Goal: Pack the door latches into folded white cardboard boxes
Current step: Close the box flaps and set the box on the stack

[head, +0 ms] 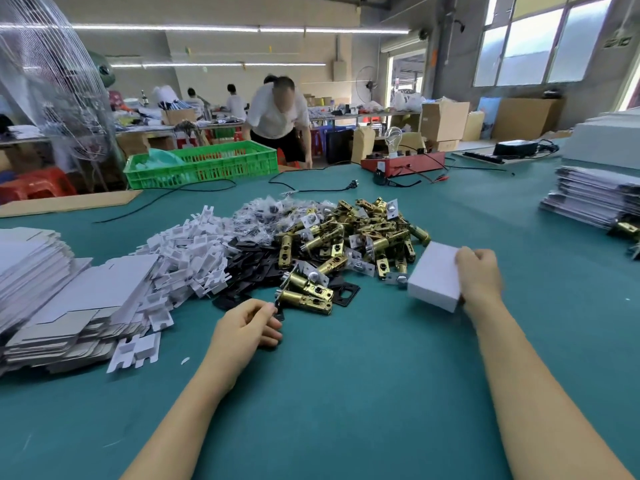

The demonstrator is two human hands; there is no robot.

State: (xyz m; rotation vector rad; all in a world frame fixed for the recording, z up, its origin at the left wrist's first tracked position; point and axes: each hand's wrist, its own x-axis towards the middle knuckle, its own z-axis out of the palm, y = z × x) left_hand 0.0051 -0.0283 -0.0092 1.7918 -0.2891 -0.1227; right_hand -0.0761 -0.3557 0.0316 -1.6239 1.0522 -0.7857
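Note:
A heap of brass door latches (363, 233) lies in the middle of the green table (346, 393). My right hand (479, 275) grips a closed white cardboard box (434, 275) just right of the heap. My left hand (247, 329) rests on the table with curled fingers, its fingertips pinching the faceplate end of a brass latch (306, 299) lying at the heap's near edge. Black plates (252, 263), white plastic inserts (187, 251) and small bagged parts (263, 220) lie left of the latches. Flat unfolded box blanks (55, 303) are stacked at the far left.
A stack of flat white cartons (595, 199) stands at the right edge. Behind the heap are a green crate (204, 164), black cables (311, 185) and a red box with a bulb (401, 161). A person bends over beyond the table.

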